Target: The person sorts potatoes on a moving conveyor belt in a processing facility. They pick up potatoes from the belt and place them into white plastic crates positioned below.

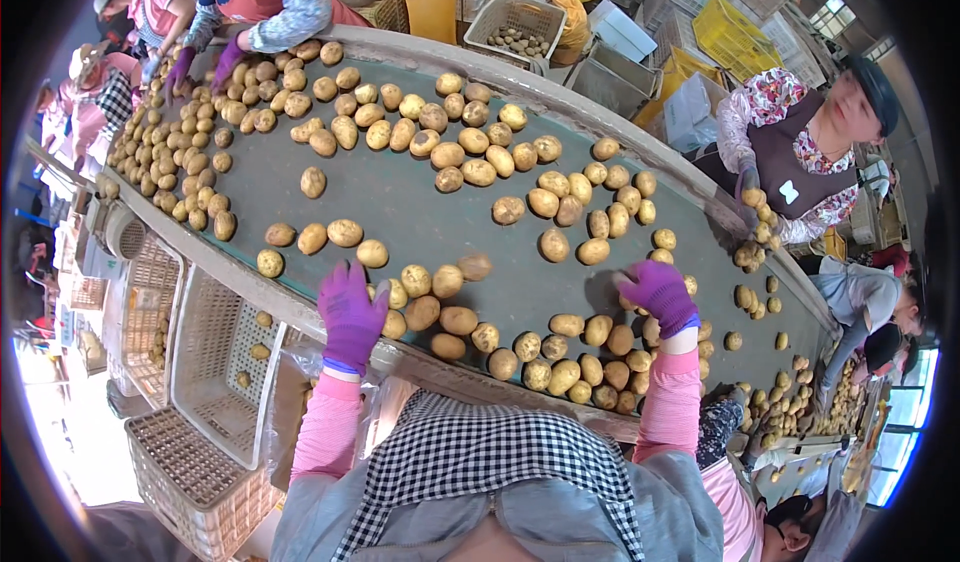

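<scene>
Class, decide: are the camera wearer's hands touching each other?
Apart: the head view shows belt and potatoes between the left hand and right hand.

Potatoes (345, 233) show matt skins, some smooth, others rough with dry soil. The dark green belt (410, 207) looks smooth and dull, the far rail (560, 94) worn and rough. The left hand (350, 312) and right hand (660, 294) wear matt purple gloves; the pink sleeves (330, 417) and checked garment (490, 452) are soft cloth. Near left, crates (190, 482) are slotted plastic; far right, a yellow crate (735, 37) is plastic too.
</scene>
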{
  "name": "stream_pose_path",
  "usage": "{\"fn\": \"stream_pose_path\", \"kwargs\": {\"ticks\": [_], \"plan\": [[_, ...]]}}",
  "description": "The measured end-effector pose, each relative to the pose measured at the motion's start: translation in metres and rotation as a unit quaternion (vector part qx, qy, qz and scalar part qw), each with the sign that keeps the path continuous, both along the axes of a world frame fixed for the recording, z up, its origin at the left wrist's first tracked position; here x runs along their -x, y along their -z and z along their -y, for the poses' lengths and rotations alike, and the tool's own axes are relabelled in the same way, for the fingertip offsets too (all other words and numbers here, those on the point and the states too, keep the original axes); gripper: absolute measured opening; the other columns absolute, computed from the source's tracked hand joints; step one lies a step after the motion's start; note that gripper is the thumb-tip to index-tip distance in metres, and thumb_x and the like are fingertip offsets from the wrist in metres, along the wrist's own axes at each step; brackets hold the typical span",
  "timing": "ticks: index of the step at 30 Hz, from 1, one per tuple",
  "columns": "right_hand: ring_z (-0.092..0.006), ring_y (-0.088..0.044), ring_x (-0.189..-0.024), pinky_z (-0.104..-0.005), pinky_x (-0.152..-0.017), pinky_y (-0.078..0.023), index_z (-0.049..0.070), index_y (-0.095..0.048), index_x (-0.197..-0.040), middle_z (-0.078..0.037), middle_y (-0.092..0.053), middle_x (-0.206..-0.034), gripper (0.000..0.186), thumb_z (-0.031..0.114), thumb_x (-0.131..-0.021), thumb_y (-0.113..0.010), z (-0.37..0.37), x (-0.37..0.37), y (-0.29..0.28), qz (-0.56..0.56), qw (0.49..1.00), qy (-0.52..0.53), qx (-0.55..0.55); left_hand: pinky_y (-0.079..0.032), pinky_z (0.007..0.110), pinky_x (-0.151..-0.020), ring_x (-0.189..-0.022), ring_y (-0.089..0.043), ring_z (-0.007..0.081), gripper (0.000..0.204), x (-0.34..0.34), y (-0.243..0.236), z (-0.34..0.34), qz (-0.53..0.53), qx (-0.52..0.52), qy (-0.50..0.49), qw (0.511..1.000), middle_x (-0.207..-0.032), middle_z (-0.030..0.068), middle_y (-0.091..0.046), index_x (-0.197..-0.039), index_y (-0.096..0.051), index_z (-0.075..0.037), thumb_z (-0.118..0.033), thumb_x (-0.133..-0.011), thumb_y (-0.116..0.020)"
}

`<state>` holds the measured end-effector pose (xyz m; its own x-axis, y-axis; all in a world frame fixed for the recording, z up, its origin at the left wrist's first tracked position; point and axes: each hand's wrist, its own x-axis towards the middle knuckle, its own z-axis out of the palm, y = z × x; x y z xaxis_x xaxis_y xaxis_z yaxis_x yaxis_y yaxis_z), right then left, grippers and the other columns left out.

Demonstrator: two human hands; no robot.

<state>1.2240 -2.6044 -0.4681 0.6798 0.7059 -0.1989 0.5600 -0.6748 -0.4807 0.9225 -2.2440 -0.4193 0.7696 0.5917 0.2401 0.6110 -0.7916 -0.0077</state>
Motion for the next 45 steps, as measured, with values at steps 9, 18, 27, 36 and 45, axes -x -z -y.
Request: {"fn": "stream_pose_path", "kwargs": {"ticks": [9, 18, 27, 36, 45], "plan": [[-0.0288, -0.068, -0.077, -0.0454, -0.072, -0.054, 0.008, -0.064, -0.088, -0.011, -0.063, -0.079, 0.028, 0.034, -0.088, -0.073, -0.096, 0.064, 0.006, 0.049, 0.932, -0.162, -0.321, -0.051, 0.051, -0.094, -0.109, -0.063, 0.0425, 0.074, -0.026, 0.028, 0.125, 0.059, 0.134, 0.119, 0.982, -0.126, 0.0224, -0.065, -0.146, -0.053, 0.0, -0.031, -0.085, -0.08], [-0.0286, -0.067, -0.082, -0.043, -0.079, -0.054, 0.004, -0.065, -0.099, -0.013, -0.068, -0.09, 0.043, 0.047, -0.096, -0.068, -0.002, 0.017, 0.045, -0.249, 0.928, -0.265, -0.085, -0.052, 0.05, -0.087, -0.101, -0.065, 0.0403, 0.07, -0.028, 0.039, 0.16, 0.099, 0.099, 0.112, 0.984, -0.114, 0.02, -0.066, -0.142, -0.055, 0.0, -0.03, -0.084, -0.082], [-0.0356, -0.071, -0.085, -0.0446, -0.079, -0.056, 0.009, -0.079, -0.096, -0.015, -0.076, -0.096, 0.027, 0.034, -0.086, -0.074, 0.162, -0.025, 0.191, -0.129, 0.837, -0.522, 0.1, -0.052, 0.048, -0.085, -0.097, -0.064, 0.038, 0.063, -0.044, 0.01, 0.195, 0.001, 0.133, 0.101, 0.986, -0.106, 0.0166, -0.064, -0.138, -0.061, -0.008, -0.03, -0.083, -0.082], [-0.0328, -0.069, -0.073, -0.0432, -0.068, -0.055, 0.014, -0.074, -0.077, -0.008, -0.073, -0.081, 0.017, 0.029, -0.083, -0.072, 0.273, -0.065, 0.095, 0.133, 0.953, -0.256, 0.093, -0.055, 0.042, -0.088, -0.097, -0.068, 0.032, 0.053, -0.073, 0.052, 0.289, 0.11, 0.276, 0.181, 0.937, -0.108, 0.0174, -0.068, -0.135, -0.063, -0.003, -0.027, -0.091, -0.079], [-0.0286, -0.064, -0.08, -0.0432, -0.075, -0.049, 0.013, -0.068, -0.085, -0.006, -0.066, -0.084, 0.017, 0.029, -0.09, -0.071, 0.208, 0.05, 0.016, 0.036, 0.929, -0.278, -0.243, -0.051, 0.045, -0.102, -0.12, -0.064, 0.0377, 0.049, -0.114, 0.077, 0.298, 0.197, -0.027, 0.338, 0.92, -0.133, 0.0204, -0.064, -0.138, -0.061, -0.002, -0.018, -0.093, -0.071]]}}
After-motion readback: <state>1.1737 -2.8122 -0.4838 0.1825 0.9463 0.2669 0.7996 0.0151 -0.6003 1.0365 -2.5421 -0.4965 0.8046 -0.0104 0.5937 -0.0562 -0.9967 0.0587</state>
